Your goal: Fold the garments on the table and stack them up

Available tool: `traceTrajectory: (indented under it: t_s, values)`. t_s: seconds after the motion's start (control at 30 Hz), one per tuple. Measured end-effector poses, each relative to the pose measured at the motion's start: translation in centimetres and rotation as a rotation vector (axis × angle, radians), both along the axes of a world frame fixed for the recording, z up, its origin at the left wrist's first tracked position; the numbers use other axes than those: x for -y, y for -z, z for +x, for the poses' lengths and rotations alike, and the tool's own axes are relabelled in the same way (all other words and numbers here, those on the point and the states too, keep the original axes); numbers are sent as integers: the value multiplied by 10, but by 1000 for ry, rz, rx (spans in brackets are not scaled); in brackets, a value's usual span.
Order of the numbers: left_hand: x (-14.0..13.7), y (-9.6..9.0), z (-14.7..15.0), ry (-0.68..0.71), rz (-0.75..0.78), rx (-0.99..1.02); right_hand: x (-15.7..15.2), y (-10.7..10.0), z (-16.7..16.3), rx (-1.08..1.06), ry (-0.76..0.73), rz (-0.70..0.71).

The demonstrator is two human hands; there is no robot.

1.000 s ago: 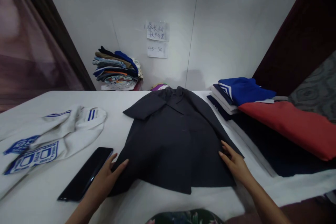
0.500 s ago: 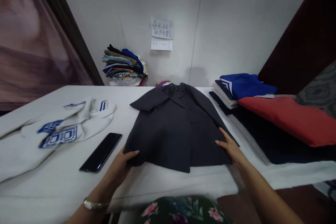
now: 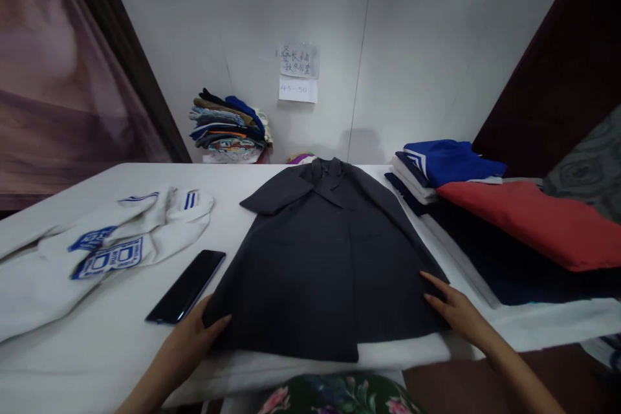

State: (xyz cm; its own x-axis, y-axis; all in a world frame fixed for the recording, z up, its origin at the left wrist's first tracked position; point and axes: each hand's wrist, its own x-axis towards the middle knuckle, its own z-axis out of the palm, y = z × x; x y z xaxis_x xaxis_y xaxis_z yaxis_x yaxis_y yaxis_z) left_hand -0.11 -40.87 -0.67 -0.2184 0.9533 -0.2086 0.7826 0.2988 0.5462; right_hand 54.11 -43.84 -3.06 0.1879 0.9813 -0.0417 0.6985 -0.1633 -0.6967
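Note:
A dark grey long-sleeved jacket (image 3: 310, 265) lies spread out on the white table, its collar at the far side and its hem towards me. One sleeve (image 3: 279, 191) is folded over at the upper left. My left hand (image 3: 196, 333) grips the jacket's lower left corner, thumb on top and the fingers hidden beneath the cloth. At the lower right edge, my right hand (image 3: 451, 307) has its thumb and forefinger on top of the fabric, with the other fingers out of sight. A black phone (image 3: 187, 286) lies just left of the jacket, near my left hand.
A white garment with blue lettering (image 3: 111, 249) lies at the left. Folded clothes are stacked against the wall (image 3: 228, 129). On the right are a blue garment (image 3: 446, 160), a red one (image 3: 528, 217) and dark cloth (image 3: 485, 259). A handwritten paper (image 3: 298, 71) hangs on the wall.
Both hands have drawn the jacket's hem towards me and spread it wider. Its lower edge now reaches the table's front edge.

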Motion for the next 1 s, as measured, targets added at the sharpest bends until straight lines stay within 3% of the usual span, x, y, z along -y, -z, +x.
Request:
traceTrajectory:
  t_s: [0.07,0.13,0.23,0.43,0.57,0.73,0.87,1.0]
  values:
    - [-2,-13,3,5,-14,-157,0,-5,1,214,-30,0]
    - [-9,-27,9,12,80,-277,-3,-14,-6,353,-44,92]
    - [-30,-45,23,125,238,-314,-17,-27,-32,330,-149,293]
    - [-120,-63,58,341,374,-375,-59,-51,-121,51,-527,279]
    - [-186,-61,82,403,399,-423,-94,-62,-179,148,-723,234]
    - [-228,-42,95,377,386,-333,-130,-36,-214,366,-721,21]
    - [-249,-29,89,309,327,-215,-134,-9,-215,442,-685,0]
    - [-286,-43,62,126,288,-38,-131,-5,-212,439,-687,3]
